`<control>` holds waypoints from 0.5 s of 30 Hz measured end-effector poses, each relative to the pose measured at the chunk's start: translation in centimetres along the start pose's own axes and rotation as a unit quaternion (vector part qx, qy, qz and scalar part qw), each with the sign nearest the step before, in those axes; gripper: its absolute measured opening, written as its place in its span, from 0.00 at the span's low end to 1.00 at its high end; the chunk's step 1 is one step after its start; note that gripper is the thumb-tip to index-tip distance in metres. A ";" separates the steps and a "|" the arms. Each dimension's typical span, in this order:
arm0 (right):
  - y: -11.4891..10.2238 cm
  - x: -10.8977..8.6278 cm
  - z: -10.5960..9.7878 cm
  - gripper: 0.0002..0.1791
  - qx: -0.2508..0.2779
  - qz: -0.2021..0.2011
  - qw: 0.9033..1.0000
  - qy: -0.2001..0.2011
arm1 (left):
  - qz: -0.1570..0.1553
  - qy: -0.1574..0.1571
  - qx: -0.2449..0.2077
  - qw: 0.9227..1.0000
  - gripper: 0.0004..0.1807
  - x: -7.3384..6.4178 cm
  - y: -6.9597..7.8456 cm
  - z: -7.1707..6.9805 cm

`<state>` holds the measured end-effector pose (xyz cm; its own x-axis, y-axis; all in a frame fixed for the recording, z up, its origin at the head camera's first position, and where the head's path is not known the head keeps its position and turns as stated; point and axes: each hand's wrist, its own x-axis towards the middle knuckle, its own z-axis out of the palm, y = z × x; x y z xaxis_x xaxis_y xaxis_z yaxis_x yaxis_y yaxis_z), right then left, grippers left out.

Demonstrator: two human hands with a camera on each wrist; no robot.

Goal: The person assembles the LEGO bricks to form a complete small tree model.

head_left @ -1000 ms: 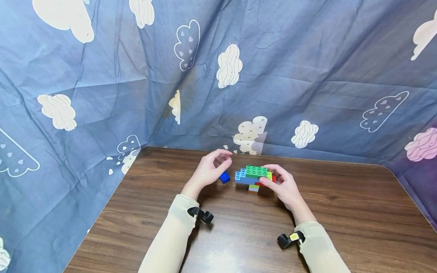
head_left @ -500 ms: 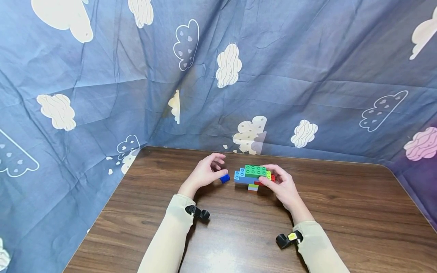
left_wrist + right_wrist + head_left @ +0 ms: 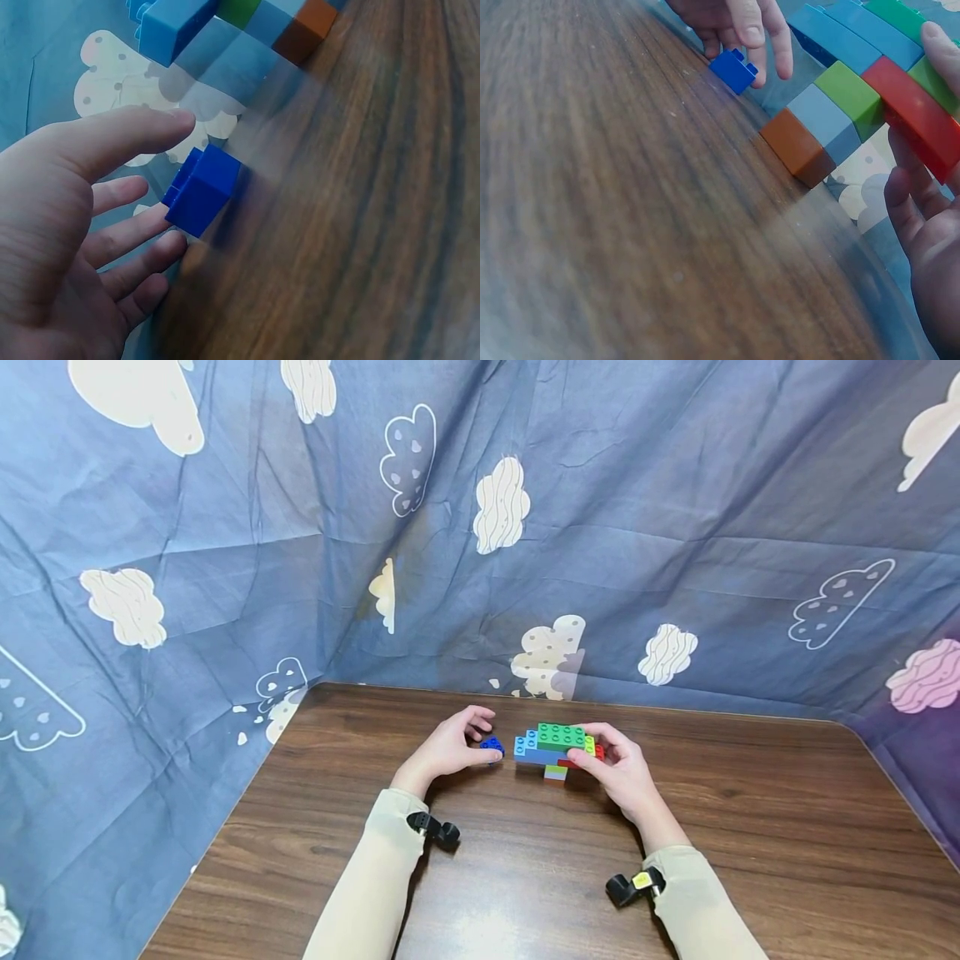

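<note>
A small dark blue toy brick (image 3: 492, 744) sits on the table beside my left hand (image 3: 447, 745). In the left wrist view the thumb hovers over the studded side of that blue brick (image 3: 206, 191), with the other fingers spread loosely behind it. My right hand (image 3: 622, 766) grips a toy brick structure (image 3: 551, 757) by its right end, thumb in front and fingers behind. Its green brick (image 3: 561, 735) tops light blue, lime and red ones. Below, a narrow column of lime, pale blue and orange bricks (image 3: 810, 127) stands at the tabletop.
Both hands are over a brown wood-grain table (image 3: 540, 877). A blue cloth (image 3: 600, 543) printed with clouds hangs behind the table and along its sides. Black camera mounts (image 3: 435, 829) are strapped at each wrist.
My left hand has come down and slightly toward me, so its thumb now overlaps the blue brick in the head view. The right hand and the structure have stayed nearly still.
</note>
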<state>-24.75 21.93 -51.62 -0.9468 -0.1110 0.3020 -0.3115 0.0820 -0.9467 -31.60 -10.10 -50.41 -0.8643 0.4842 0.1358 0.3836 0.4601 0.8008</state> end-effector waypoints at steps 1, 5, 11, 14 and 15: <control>0.0 0.0 0.0 0.20 -0.001 0.001 1.000 0.000 | 0.000 -0.002 0.002 1.000 0.40 0.0 0.0 0.0; -0.1 0.0 0.0 0.20 -0.005 0.004 1.000 0.001 | -0.001 -0.011 0.012 1.000 0.40 0.0 -0.3 0.1; -0.1 0.0 0.0 0.20 0.002 0.002 1.000 -0.002 | 0.006 -0.022 0.021 1.000 0.39 0.0 -0.4 0.1; -0.1 0.0 0.0 0.20 0.007 0.001 1.000 -0.004 | 0.015 -0.023 0.027 0.999 0.36 0.0 -0.4 0.1; 0.0 0.0 0.0 0.20 0.008 0.000 1.000 -0.004 | 0.017 -0.024 0.029 0.999 0.34 0.0 -0.4 0.1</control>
<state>-24.70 21.92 -51.60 -0.9462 -0.1195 0.3007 -0.3098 0.0661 -0.9485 -31.74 -10.22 -50.81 -0.8343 0.5348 0.1343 0.4325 0.4837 0.7609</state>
